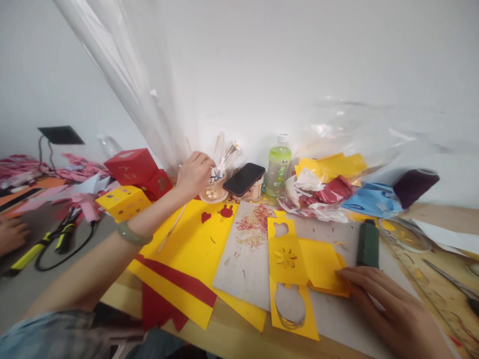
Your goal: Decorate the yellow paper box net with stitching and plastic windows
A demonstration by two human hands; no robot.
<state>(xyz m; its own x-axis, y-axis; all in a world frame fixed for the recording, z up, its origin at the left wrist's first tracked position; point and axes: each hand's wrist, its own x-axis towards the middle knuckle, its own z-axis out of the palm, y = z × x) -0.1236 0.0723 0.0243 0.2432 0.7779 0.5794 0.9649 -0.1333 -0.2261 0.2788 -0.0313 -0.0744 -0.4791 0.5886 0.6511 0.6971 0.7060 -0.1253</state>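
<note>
My left hand (195, 173) reaches over a small woven basket (213, 192) near the wall, its fingers curled down at the basket's contents. What its fingertips hold, if anything, is hidden. Thin sticks and a small white flower (235, 146) rise from the basket. On the right, my right hand (389, 301) lies with fingers stretched out, their tips touching the edge of a folded yellow paper piece (324, 262). That piece has a flower-shaped cutout and a large round hole. Above this hand lies a dark green block-shaped object (368, 243).
A black phone (245, 179) rests on another basket beside a green drink bottle (279, 167). Red and yellow boxes (131, 167), yellow sheets (198, 239), a pink glue gun (87, 205), scissors (451, 280) and plastic wrappings (314, 194) lie around. Another person's hand (13, 234) shows at far left.
</note>
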